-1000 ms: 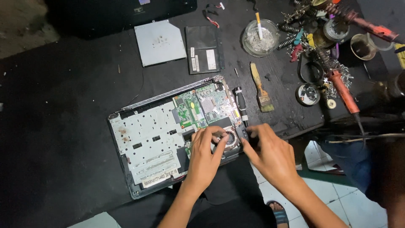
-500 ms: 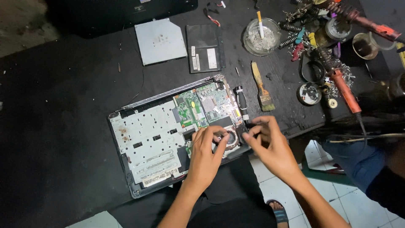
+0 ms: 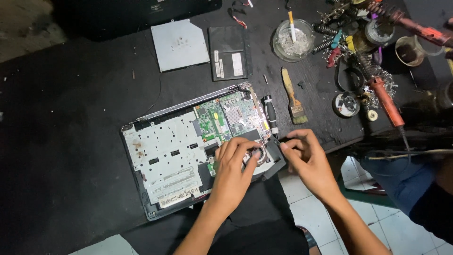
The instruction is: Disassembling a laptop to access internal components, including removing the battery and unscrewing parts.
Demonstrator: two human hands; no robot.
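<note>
Both hands work at the near-right corner of the opened laptop [image 3: 198, 160], which lies by the counter's near edge. Left hand [image 3: 234, 165] rests open, fingers spread over the cooling fan [image 3: 258, 156]; right hand [image 3: 304, 153] pinches a small dark part at the chassis edge. The step looks like freeing the fan; the next move calls for a steady, gentle lift.

I see a black table [image 3: 71, 94] carrying an opened laptop base [image 3: 188, 156] near its front edge. Behind the laptop base lie a grey drive cover [image 3: 180, 45] and a dark battery pack [image 3: 230, 52]. Just right of the laptop base rests a small brush [image 3: 292, 97]; farther back-right stand a glass ashtray [image 3: 292, 40] and a red soldering iron [image 3: 384, 97].
</note>
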